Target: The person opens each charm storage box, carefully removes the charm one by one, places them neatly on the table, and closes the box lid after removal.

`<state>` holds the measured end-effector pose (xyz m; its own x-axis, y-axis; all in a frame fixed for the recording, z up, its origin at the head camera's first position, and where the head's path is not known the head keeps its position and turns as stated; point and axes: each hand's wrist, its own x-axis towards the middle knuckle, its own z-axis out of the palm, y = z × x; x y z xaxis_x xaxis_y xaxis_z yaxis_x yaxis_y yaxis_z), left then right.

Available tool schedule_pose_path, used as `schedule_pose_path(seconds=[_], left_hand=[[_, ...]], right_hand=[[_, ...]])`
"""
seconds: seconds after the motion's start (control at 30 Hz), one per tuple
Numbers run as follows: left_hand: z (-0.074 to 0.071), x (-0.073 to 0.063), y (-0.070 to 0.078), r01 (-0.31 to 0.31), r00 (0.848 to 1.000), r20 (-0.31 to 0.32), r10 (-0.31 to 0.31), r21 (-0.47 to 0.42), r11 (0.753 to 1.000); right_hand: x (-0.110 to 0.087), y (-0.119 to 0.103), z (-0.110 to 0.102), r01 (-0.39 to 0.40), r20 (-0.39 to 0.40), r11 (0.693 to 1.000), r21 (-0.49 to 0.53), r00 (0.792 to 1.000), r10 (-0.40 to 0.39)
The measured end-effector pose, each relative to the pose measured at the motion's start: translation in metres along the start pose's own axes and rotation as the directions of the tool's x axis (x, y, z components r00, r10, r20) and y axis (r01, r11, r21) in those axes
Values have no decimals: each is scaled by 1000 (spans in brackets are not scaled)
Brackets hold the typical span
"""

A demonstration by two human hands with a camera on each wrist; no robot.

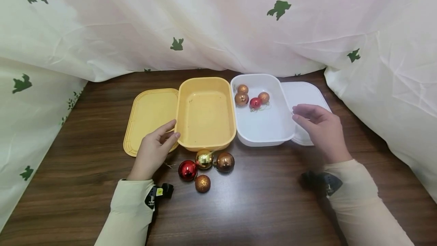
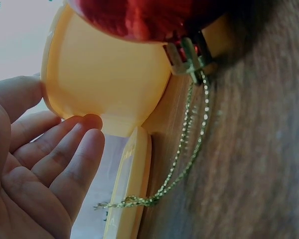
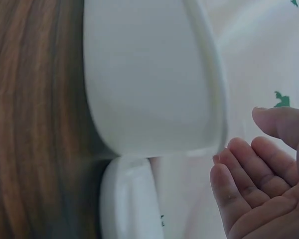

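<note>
In the head view my left hand [image 1: 155, 149] is at the left side of a yellow plastic box [image 1: 206, 144], its fairly straight fingers and thumb right at the rim. The left wrist view shows those fingertips against the box wall. My right hand [image 1: 322, 130], slightly blurred, is beside the right rim of a white plastic box [image 1: 264, 140], its fingers loosely bent and holding nothing. Inside the white box lie several small Christmas baubles, among them a red bauble [image 1: 255, 103] and a brown bauble [image 1: 241, 99]. The yellow box has no baubles in it.
A larger red bauble [image 1: 187, 170], a gold bauble [image 1: 204, 160], a shiny brown bauble [image 1: 225, 162] and a glittery orange bauble [image 1: 203, 184] lie before the yellow box. A yellow lid [image 1: 150, 119] is at left, a white lid [image 1: 308, 92] at right. Curtains [image 1: 218, 22] surround the table.
</note>
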<state>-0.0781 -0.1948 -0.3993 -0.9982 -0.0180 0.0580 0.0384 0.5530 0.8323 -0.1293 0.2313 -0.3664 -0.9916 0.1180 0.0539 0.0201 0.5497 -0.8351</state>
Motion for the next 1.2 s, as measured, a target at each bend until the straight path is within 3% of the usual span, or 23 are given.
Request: schedule_pose_path(seconds=[0.3, 0.57, 0.73, 0.87, 1.2], left_hand=[[3, 0, 1, -9, 1000, -3, 9, -7, 1000], [3, -2, 1, -10, 1000, 2, 10, -1, 1000], [3, -1, 2, -20, 1000, 1, 20, 13, 1000], [3, -1, 2, -31, 999, -26, 31, 32, 999], [0, 2, 10, -70, 993, -99, 68, -21, 997]], right_hand=[[4, 18, 6, -1, 12, 999, -51, 1000, 1], [0, 25, 13, -81, -12, 996, -30, 997, 80], [-1, 27, 15, -88, -21, 996, 2, 996, 88], [-1, 26, 18, -73, -31, 997, 29, 997, 74], [-3, 24, 20, -84, -31, 996, 21, 996, 84]])
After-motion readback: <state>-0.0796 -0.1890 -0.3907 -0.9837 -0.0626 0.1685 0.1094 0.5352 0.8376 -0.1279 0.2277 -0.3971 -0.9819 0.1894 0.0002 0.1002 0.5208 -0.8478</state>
